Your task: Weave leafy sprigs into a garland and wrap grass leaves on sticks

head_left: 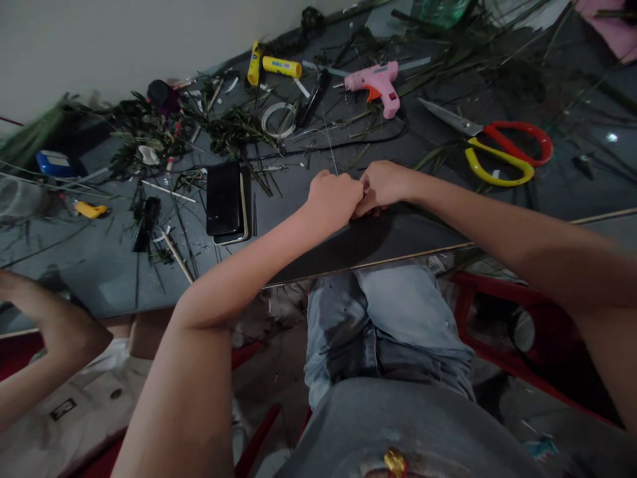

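Observation:
My left hand (336, 196) is closed in a fist just above the dark table (293, 255), close to its front edge. A thin pale strand (330, 143) rises from behind its knuckles, and the fist seems to grip it. Pressed against it is my right hand (382, 187), its fingers curled and pinched together. Whatever lies between the fingers of the right hand is hidden. Left of my hands, a black phone (223, 199) lies on top of another pale-edged flat device.
A pink glue gun (375, 83) and red-and-yellow-handled scissors (497, 143) lie beyond my hands. Farther back are yellow glue sticks (281, 67), a tape roll (279, 120) and scattered green strips (231, 129). At left sit a yellow cutter (90, 210) and another person's arm (54, 325).

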